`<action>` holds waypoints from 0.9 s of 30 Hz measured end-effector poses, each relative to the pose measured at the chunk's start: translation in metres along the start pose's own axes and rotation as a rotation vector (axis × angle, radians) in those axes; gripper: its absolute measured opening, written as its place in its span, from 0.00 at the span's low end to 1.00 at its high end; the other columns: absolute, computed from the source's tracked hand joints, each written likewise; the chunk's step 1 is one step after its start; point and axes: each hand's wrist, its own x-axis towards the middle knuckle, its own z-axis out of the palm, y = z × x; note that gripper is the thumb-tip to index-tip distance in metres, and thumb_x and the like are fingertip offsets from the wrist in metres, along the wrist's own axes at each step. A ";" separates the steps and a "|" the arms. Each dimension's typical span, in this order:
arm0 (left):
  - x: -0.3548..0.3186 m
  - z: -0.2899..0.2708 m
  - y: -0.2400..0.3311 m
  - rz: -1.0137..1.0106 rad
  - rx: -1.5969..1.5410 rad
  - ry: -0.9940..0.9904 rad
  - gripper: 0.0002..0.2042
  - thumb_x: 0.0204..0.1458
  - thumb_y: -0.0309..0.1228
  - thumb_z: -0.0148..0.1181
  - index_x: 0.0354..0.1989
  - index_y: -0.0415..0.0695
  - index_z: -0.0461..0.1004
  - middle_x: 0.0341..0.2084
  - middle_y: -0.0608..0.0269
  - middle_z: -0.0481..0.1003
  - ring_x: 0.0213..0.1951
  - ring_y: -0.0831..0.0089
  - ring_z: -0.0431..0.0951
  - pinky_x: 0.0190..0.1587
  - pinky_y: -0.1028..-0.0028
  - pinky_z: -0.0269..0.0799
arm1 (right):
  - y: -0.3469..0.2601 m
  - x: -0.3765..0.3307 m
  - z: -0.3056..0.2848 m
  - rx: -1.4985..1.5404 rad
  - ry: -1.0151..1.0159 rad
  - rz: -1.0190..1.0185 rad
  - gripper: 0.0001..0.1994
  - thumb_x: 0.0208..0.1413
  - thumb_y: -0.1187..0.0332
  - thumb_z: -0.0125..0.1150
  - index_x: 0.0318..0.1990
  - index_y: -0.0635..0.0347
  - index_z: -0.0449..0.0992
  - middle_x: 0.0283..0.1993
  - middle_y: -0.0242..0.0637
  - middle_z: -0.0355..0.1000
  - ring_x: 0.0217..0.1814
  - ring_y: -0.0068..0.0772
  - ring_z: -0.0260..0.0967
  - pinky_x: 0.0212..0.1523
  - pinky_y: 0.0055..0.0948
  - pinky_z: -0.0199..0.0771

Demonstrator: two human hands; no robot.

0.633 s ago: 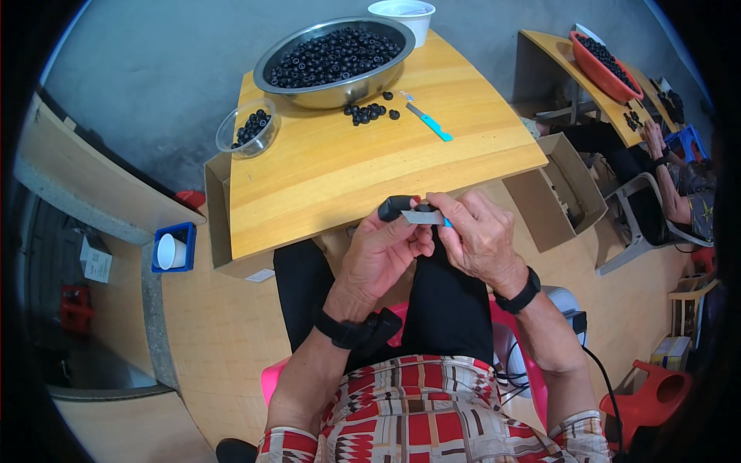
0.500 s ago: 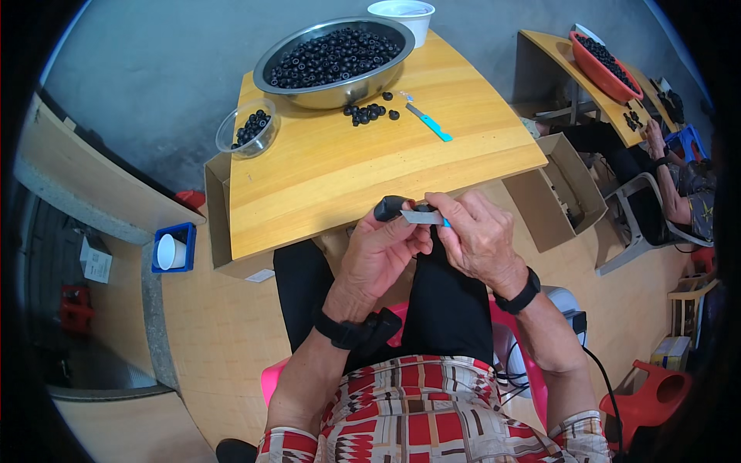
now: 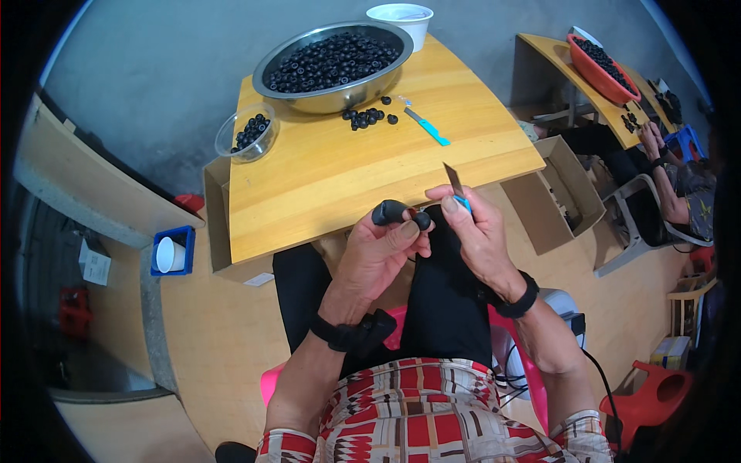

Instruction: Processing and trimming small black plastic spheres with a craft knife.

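Above my lap, just off the table's near edge, my left hand pinches a small round black part. A black cover sits over a finger of that hand. My right hand grips a small craft knife by its blue handle, blade pointing up and apart from the part. On the wooden table lie several loose black parts and a second blue-handled knife. Behind them a steel bowl is heaped with similar parts. A clear plastic tub at the left contains more.
A white tub stands behind the bowl. Cardboard boxes flank the table. On the left floor, a blue basket holds a white cup. At the right, another person sits by a table with a red basin.
My right hand has drawn back to the right from the black part, and its blade has swung from pointing left to pointing up. My left hand stays nearly in place.
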 end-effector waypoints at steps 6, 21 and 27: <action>0.001 0.001 -0.001 0.001 0.059 0.028 0.06 0.49 0.24 0.55 0.35 0.40 0.69 0.29 0.58 0.73 0.30 0.71 0.74 0.34 0.74 0.72 | -0.019 -0.005 0.013 0.306 -0.154 0.123 0.10 0.56 0.68 0.49 0.41 0.64 0.70 0.26 0.26 0.67 0.26 0.13 0.61 0.27 0.14 0.61; 0.058 -0.057 0.116 0.318 -0.010 0.367 0.05 0.53 0.26 0.50 0.33 0.37 0.68 0.25 0.57 0.73 0.26 0.74 0.74 0.32 0.76 0.74 | -0.014 -0.003 0.008 0.489 0.132 0.357 0.11 0.58 0.62 0.46 0.40 0.59 0.70 0.19 0.19 0.52 0.17 0.08 0.45 0.15 0.11 0.41; 0.101 -0.090 0.178 0.430 0.143 0.761 0.04 0.51 0.24 0.52 0.32 0.37 0.68 0.23 0.58 0.73 0.24 0.74 0.74 0.29 0.77 0.76 | -0.009 -0.004 0.012 0.492 0.089 0.352 0.11 0.58 0.63 0.47 0.40 0.60 0.71 0.19 0.18 0.52 0.18 0.08 0.45 0.17 0.12 0.43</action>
